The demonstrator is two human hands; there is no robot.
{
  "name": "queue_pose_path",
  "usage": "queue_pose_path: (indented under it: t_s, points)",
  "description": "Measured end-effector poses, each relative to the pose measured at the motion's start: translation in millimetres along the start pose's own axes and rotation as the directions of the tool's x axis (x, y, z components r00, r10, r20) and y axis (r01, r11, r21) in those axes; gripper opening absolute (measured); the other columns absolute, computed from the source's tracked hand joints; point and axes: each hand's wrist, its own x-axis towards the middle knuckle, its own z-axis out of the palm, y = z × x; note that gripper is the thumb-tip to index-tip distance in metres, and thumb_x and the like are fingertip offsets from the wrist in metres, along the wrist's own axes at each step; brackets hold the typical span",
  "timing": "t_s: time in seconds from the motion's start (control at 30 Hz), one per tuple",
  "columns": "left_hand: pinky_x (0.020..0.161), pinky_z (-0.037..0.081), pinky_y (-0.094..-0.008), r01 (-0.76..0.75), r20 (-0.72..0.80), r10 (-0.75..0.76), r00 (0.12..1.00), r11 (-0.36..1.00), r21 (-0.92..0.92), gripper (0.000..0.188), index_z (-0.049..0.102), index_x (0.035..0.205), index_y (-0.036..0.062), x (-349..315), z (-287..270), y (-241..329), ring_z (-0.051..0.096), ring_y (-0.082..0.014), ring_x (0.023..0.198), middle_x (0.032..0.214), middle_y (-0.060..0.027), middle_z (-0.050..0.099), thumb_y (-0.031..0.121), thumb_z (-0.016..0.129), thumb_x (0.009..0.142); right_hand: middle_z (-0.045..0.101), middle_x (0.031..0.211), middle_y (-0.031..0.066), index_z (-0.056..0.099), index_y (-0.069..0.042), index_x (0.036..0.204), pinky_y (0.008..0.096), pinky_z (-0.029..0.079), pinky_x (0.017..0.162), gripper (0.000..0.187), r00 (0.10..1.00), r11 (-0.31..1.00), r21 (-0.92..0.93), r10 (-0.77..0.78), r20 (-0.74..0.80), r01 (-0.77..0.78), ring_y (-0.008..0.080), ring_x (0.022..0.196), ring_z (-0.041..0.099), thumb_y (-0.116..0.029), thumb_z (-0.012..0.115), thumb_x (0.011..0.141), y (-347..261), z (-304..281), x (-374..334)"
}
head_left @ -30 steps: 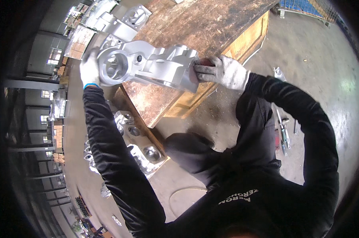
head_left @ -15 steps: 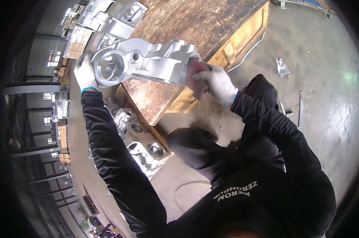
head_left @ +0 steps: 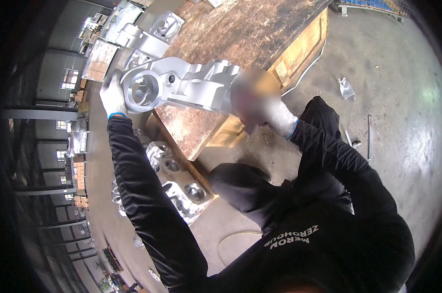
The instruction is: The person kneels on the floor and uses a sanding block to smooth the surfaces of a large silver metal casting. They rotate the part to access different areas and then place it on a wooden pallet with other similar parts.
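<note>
A silver metal casting (head_left: 196,88), with a wide round bore at its left end, is held up over the corner of the wooden workbench. My left hand (head_left: 113,96), in a white glove, grips the rim beside that bore. At the casting's right end is my right hand (head_left: 281,120), gloved too. A round blur covers its fingers and much of the dark red abrasive pad (head_left: 250,128), which shows faintly through the blur and at its lower edge. The pad is against or close to the casting's end; exact contact is hidden.
The brown wooden workbench (head_left: 226,34) carries more castings (head_left: 167,25) at its far left. Below my left forearm, a wooden crate (head_left: 210,198) holds several castings. On the concrete floor to the right lie a clear plastic bag (head_left: 346,88) and a metal strip (head_left: 370,136).
The casting and both hands have shifted slightly right and down in the picture, as has much of the scene. A blur now covers the right hand's fingers, which earlier visibly held the pad.
</note>
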Motion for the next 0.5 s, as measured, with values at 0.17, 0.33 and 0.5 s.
queue_pose_path:
  t_s: [0.17, 0.33, 0.5]
  points:
    - [0.089, 0.05, -0.0325, 0.0, 0.041, 0.002, 0.999, 0.998, -0.066, 0.029, 0.074, 0.112, -0.0017, -3, 4, 3, 0.065, -0.018, 0.094, 0.104, -0.0091, 0.074, 0.019, 0.071, 0.092, 0.075, 0.098, 0.0075, 0.066, 0.004, 0.114, 0.0272, 0.06, 0.075, 0.025, 0.806, 0.548, -0.625, -0.539, 0.243, 0.556, 0.0164, 0.08, 0.071, -0.003, 0.062, 0.091, 1, -11, 47]
    - [0.088, 0.051, -0.0334, -0.011, -0.002, 0.011, 1.0, 1.0, -0.017, 0.03, 0.074, 0.111, -0.0038, 3, -2, -14, 0.066, -0.0189, 0.092, 0.104, -0.0107, 0.075, 0.019, 0.068, 0.093, 0.076, 0.094, 0.0129, 0.064, 0.005, 0.119, 0.0307, 0.06, 0.074, 0.03, 0.899, 0.755, -0.542, -0.438, 0.003, 0.37, 0.0192, 0.081, 0.074, -0.003, 0.06, 0.091, 3, 25, 34]
    - [0.088, 0.051, -0.0335, -0.035, 0.0, 0.035, 0.999, 0.999, 0.026, 0.035, 0.073, 0.112, -0.005, -4, 6, 9, 0.066, -0.0194, 0.092, 0.104, -0.0123, 0.075, 0.024, 0.068, 0.094, 0.07, 0.113, 0.0207, 0.062, -0.001, 0.129, 0.0428, 0.059, 0.084, 0.037, 0.952, 0.767, -0.572, -0.291, 0.096, 0.292, 0.0381, 0.1, 0.069, -0.018, 0.059, 0.097, 21, 5, 3]
